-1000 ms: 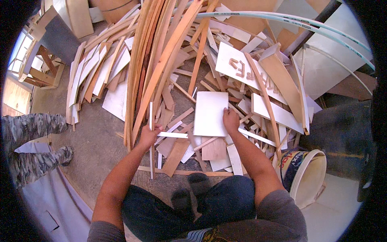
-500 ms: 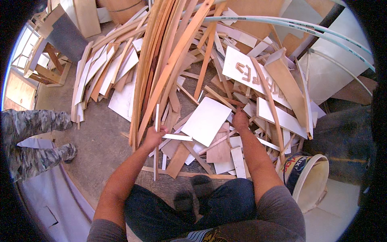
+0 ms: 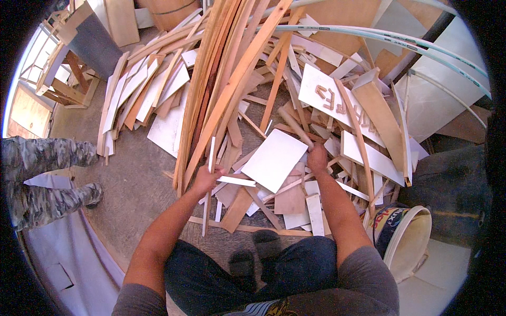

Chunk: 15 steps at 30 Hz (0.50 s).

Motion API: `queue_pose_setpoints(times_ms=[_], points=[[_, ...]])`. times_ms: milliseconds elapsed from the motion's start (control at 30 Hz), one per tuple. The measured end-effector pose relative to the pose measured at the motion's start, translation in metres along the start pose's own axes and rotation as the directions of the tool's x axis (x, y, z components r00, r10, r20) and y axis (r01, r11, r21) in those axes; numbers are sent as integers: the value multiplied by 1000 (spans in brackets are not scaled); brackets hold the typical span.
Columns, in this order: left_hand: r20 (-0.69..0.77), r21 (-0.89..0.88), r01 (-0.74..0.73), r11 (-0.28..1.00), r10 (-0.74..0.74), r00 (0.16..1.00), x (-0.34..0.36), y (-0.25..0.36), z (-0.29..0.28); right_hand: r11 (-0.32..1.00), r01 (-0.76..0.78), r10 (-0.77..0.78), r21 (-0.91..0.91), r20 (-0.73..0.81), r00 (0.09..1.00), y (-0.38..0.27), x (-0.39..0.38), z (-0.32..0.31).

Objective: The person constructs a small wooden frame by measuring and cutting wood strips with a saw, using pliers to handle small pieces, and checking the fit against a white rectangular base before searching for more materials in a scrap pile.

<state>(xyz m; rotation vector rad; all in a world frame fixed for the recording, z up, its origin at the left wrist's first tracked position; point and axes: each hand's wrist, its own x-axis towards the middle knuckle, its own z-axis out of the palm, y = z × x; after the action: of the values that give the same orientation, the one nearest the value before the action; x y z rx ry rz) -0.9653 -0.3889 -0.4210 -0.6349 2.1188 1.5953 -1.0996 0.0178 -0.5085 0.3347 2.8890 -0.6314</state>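
My left hand [image 3: 206, 180] is closed around narrow white-faced wood strips. One strip [image 3: 212, 154] stands nearly upright through the grip, and another strip [image 3: 236, 181] points right from the fingers. Over the right part of the scrap pile, my right hand [image 3: 317, 159] grips the near end of a brown wood strip [image 3: 293, 124] that slants up and to the left. Its fingertips are partly hidden. Between the hands a white rectangular board [image 3: 275, 160] lies on top of mixed offcuts. A plain wood offcut [image 3: 238, 209] lies below my left hand.
Long timber strips [image 3: 224, 79] rise beyond my left hand. A white board with raised letters [image 3: 321, 92] lies at the far right, under pale blue pipes [image 3: 369, 35]. A bucket [image 3: 408, 239] lies tipped at the right. Another person's camouflage-trousered leg [image 3: 52, 203] is at the left.
My right hand now holds a brown wood strip, raised above the scraps at its far end. My left hand keeps its white strips. The whole view has shifted slightly.
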Motion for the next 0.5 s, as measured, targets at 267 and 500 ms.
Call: queue_pose_setpoints(times_ms=[267, 500], points=[[-45, -42, -49, 998, 47, 998, 13, -19, 6, 801, 417, -256, 429, -384, 887, -13, 7, -8], [-25, -1, -14, 1000, 14, 1000, 13, -15, 11, 535, -75, -264, 842, 251, 931, -84, -20, -44]])
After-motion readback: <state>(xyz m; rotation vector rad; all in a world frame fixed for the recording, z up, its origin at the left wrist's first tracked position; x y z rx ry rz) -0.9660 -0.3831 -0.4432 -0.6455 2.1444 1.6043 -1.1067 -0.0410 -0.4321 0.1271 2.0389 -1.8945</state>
